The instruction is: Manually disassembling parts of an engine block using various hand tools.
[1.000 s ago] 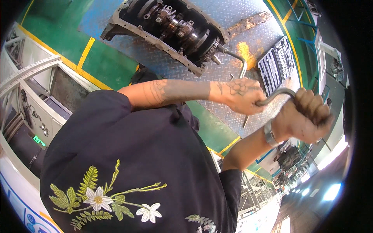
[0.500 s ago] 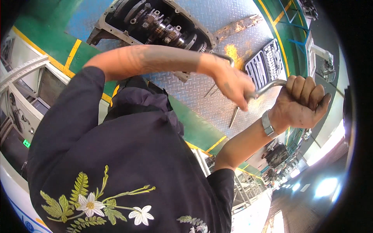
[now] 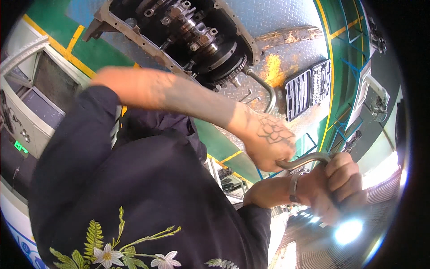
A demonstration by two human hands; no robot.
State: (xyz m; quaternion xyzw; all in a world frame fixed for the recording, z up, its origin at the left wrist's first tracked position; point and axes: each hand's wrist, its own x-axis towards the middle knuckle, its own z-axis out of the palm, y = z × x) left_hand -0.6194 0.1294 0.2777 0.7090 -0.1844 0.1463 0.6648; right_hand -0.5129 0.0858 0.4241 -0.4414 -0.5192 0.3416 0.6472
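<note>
My left hand [image 3: 271, 141] is closed around one end of a bent steel crank handle [image 3: 307, 160], its tattooed back facing up. The forearm reaches across from the left. My right hand [image 3: 342, 186], with a metal wristband, is wrapped round the bar's other end and slightly blurred. Beyond my left arm lies an open engine block [image 3: 154, 51], its crankshaft [image 3: 192, 29] and toothed wheel exposed. A curved metal bar [image 3: 268, 92] runs from near the block's end towards my left hand. Because the hand covers part of it, I cannot tell whether it joins the handle.
An open tool case [image 3: 299, 94] with sockets lies on the patterned metal plate [image 3: 291, 13], right of the block. A worn wooden plank [image 3: 291, 38] lies beyond. Yellow lines mark the green floor. A pale car body frame [image 3: 22, 107] stands at the left.
Both hands have swung down the picture with the crank handle, keeping their grip. My view has shifted, so more of the block's toothed end and the curved bar shows.
</note>
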